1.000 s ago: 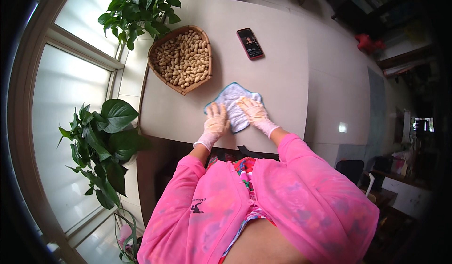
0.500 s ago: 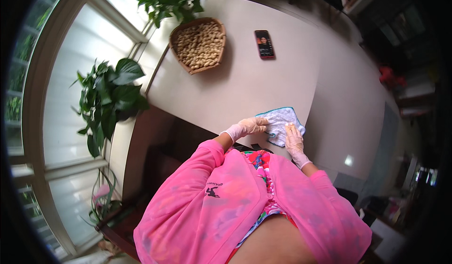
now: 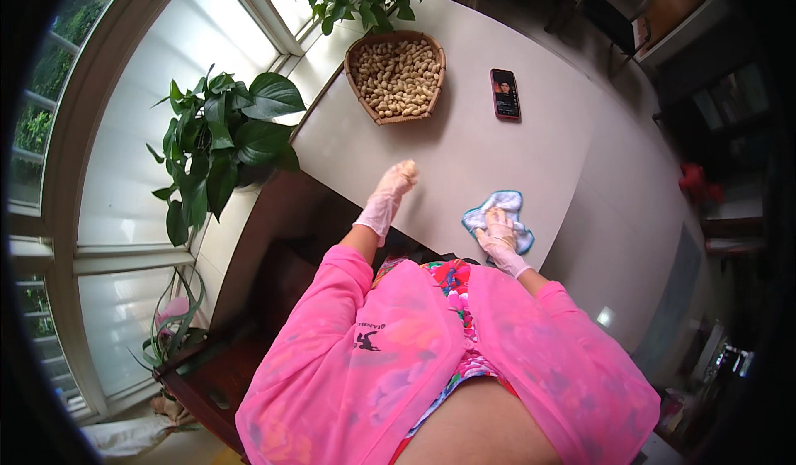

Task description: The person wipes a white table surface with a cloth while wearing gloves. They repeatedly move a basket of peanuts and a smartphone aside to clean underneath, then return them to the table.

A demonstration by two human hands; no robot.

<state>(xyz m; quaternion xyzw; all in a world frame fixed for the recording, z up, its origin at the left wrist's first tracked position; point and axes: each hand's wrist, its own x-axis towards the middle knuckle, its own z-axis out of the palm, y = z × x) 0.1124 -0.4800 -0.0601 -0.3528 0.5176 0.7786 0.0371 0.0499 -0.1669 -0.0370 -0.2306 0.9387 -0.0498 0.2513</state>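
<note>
A white cloth with a teal edge (image 3: 519, 202) lies crumpled on the pale tabletop (image 3: 448, 162), close to its near right corner. My right hand (image 3: 499, 234), in a thin translucent glove, presses down on it with bent fingers gripping the fabric. To the left, my left hand (image 3: 393, 188) wears the same kind of glove and hovers over the near left part of the table. Its fingers are curled closed, and whatever may be inside them is hidden. The cloth lies apart from this hand.
A woven basket of peanuts (image 3: 400, 79) stands at the far left of the table. A phone with a lit screen (image 3: 505, 94) lies right of it. Leafy potted plants (image 3: 220, 133) line the window side. A dark wooden chair (image 3: 240, 340) is at the near left.
My left hand has let go of the cloth, moved left and closed. My right hand stays on the cloth, which is more bunched. The view has shifted, moving table things rightward.
</note>
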